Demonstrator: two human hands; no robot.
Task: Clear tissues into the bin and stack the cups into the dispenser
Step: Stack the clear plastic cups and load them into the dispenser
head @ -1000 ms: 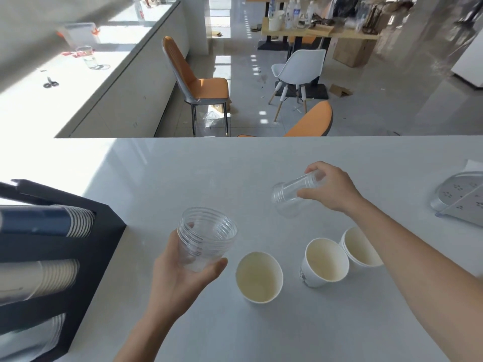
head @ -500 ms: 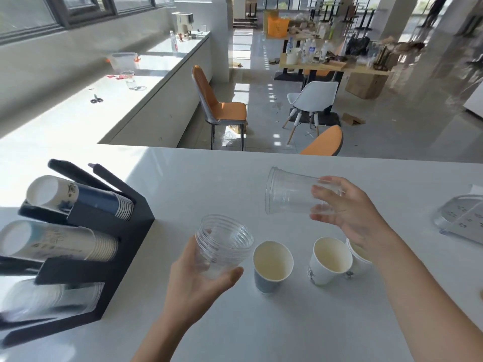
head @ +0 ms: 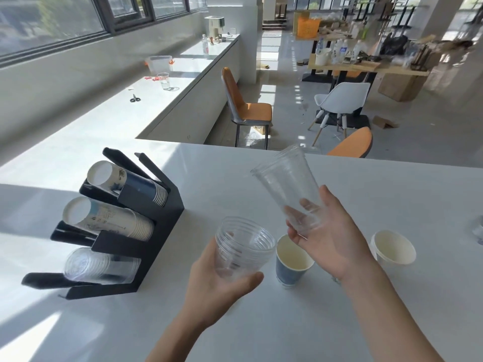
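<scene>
My left hand (head: 222, 291) grips a stack of clear plastic cups (head: 241, 246), mouths up, above the white table (head: 261, 322). My right hand (head: 332, 239) holds a single clear plastic cup (head: 287, 184) by its base, tilted with its mouth up and to the left, just right of the stack. A blue paper cup (head: 292, 262) stands between my hands. A white paper cup (head: 393, 248) stands to the right. The black cup dispenser (head: 159, 231) on the left holds a blue paper stack (head: 125, 181), a white paper stack (head: 109, 218) and a clear stack (head: 99, 265).
The table's far edge runs just beyond my hands, with an orange chair back (head: 352, 145) behind it. A long white counter (head: 156, 95) with scissors (head: 134, 98) and a glass stretches away on the left. No tissues or bin are in view.
My right hand turned the single clear cup from lying sideways to mouth up and brought it closer to the stack. The view swung left, showing the whole dispenser.
</scene>
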